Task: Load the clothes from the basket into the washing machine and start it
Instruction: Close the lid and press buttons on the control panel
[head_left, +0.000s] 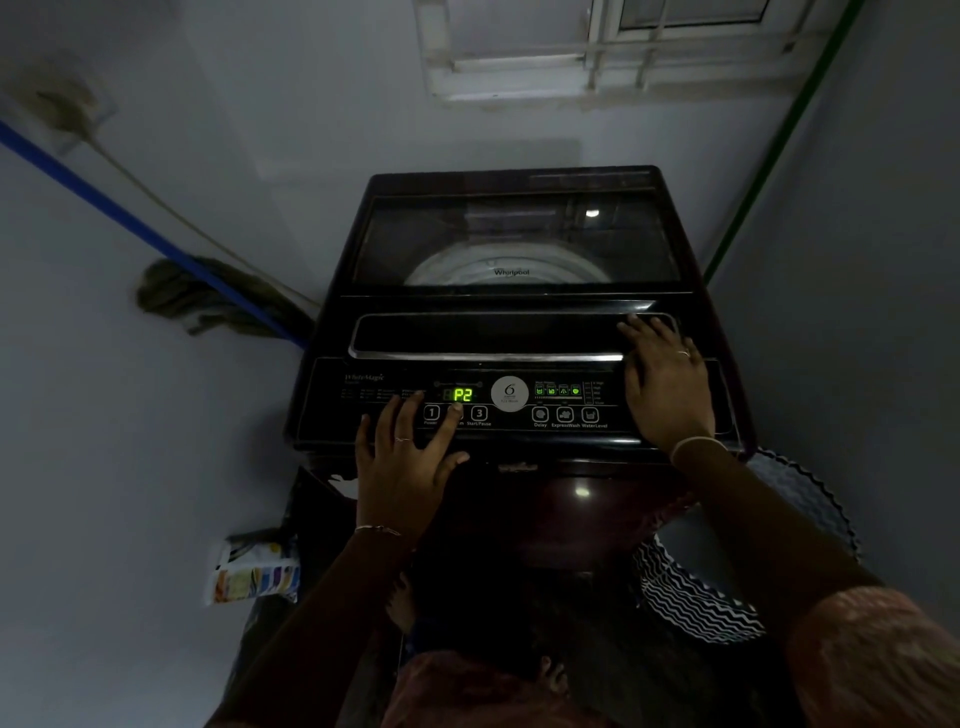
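Currently the washing machine (514, 312) stands with its lid (514, 234) down, and its display (462, 395) reads P2. The left hand (400, 457), fingers straight and spread, touches the button below the display with its forefinger. The right hand (665, 384) lies flat and open on the lid's right front corner. The basket (696, 597) sits just right of the machine.

The left hand (402, 467) wore a thin ring (402, 439) on one finger and a fine chain bracelet (376, 530) at the wrist. The right hand (667, 384) bore a second ring (683, 354) and a pale bangle (696, 446). The right upper arm had a pinkish, textured sleeve (872, 660). A reddish garment (457, 691) showed below, its detail lost in the dark.
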